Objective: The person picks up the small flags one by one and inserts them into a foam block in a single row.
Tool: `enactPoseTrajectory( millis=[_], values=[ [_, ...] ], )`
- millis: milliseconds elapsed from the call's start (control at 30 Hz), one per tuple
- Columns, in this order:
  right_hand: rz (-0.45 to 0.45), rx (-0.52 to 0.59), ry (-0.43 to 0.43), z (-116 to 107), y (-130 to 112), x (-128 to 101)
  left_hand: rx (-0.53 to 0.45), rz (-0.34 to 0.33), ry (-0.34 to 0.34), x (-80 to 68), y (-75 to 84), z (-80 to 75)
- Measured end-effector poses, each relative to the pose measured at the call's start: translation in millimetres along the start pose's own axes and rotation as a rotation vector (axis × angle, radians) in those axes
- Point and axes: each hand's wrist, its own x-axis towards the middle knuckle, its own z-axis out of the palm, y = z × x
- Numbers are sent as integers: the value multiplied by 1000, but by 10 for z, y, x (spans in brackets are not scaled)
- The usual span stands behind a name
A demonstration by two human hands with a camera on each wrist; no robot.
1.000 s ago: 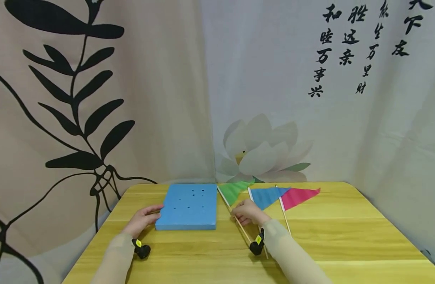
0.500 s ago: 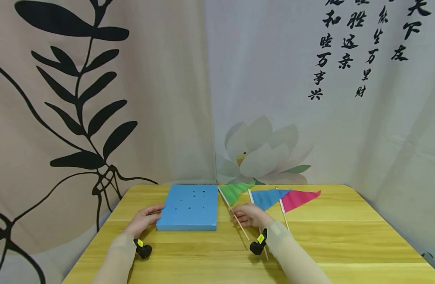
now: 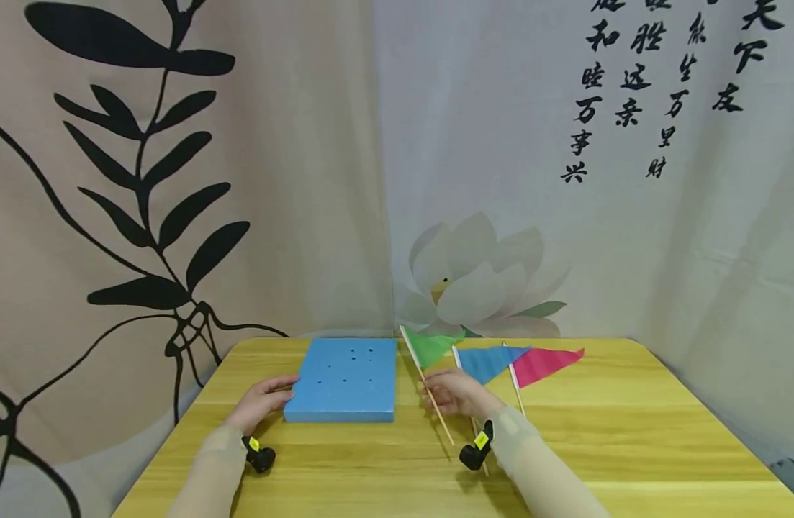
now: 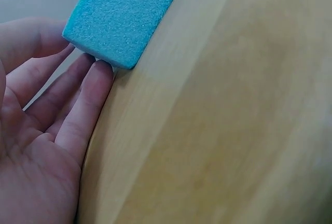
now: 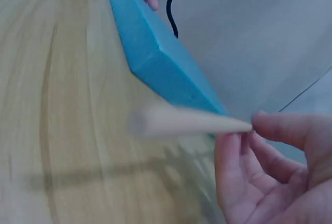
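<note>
Fingers [image 5: 231, 169] of the right hand [image 3: 460, 392] are pinched on the thin pale wooden stick [image 3: 439, 412] of a green triangular cloth flag [image 3: 431, 349]. It slants above the yellow wood-grain table [image 3: 662, 432], just right of a flat, squarish, blue foam-like block [image 3: 354, 399]. The left hand [image 3: 260, 403] has its fingers fairly straight, tips touching the block's left edge. A blue triangular cloth flag [image 3: 487, 362] and a pink triangular cloth flag [image 3: 546, 363] lie farther right.

The step in hand seems to be picking up the green flag; the next move probably calls for a firm pinch and for keeping its cloth clear of the blue one.

The head view shows small holes [image 3: 371, 350] in the block's top, which the left wrist view lacks, giving instead its grainy surface. The right wrist view shows the stick's blunt end close up and no flag cloth.
</note>
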Motion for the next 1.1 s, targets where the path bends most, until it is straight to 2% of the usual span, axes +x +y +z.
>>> enactPoseTrajectory(
  millis=[333,667,933,1100],
  values=[
    [-115,77,142,35,-217,4,17,8,-9,18,-3,-82],
    [-215,137,166,52,-343,14,12,8,7,29,-9,-13],
    [-290,135,178,137,-513,44,7,-25,23,25,-14,22],
    [-291,150,205,206,-606,101,5,-16,28,19,1,37]
  ],
)
